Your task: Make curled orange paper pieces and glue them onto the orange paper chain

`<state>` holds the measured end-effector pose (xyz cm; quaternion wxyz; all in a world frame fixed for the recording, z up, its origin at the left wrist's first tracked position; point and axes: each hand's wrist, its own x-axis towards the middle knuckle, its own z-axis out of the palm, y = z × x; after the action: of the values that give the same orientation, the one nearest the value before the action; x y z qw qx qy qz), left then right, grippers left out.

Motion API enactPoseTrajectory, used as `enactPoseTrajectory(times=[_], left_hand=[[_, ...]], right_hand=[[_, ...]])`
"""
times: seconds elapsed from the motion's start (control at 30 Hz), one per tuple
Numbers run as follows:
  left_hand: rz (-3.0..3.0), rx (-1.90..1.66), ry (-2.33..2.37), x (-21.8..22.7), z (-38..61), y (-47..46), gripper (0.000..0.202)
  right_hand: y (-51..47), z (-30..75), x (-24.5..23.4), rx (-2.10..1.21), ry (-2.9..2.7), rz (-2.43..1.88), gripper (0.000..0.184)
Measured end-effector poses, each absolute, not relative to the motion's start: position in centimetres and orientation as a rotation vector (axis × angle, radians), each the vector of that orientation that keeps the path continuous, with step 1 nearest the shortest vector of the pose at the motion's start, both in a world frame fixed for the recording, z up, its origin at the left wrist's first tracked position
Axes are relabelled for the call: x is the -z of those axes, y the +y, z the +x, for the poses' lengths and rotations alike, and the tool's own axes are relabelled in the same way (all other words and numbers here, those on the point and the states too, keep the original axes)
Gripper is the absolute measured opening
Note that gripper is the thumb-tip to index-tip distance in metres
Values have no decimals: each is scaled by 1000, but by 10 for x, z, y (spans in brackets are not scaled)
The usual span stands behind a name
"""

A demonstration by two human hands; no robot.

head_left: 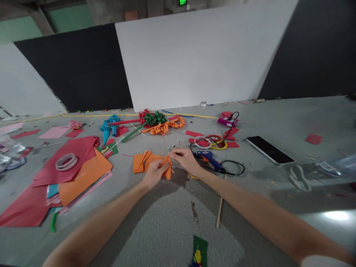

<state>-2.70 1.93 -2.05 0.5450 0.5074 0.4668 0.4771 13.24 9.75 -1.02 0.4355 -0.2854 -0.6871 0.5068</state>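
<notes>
My left hand is closed on a folded piece of orange paper, held just above the floor. The fingertips of my right hand pinch the upper edge of the same piece. Under and left of my left hand lie more orange paper pieces, some folded into narrow points. A blue glue gun with a black cord rests on the floor close to my right hand. Beyond my hands lie paper flowers, an orange one, a green one and a blue one.
Stacked red paper and orange sheets lie at left, with tape rolls on top. A phone is at right, a purple power strip behind. A wooden stick lies below my right forearm. White and black panels stand behind.
</notes>
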Motion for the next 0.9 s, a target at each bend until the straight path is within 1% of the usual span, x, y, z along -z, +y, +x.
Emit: enactPoseTrajectory(times=[0.1,0.3,0.43,0.9], left_hand=[[1195,-1137,1097,21,-27,19,53],[1137,-1156,1034,21,-28,19,54],[1127,-1151,991,23,-28,20,56],[1235,-1122,1035,23,-27,18,56]], right_hand=[[100,133,13,-1274,-1681,-728,42],[100,133,15,-1401,-1644,-638,35],[97,132,11,-1426,-1624,-615,32],[94,132,8,-1496,-1658,-569,36]])
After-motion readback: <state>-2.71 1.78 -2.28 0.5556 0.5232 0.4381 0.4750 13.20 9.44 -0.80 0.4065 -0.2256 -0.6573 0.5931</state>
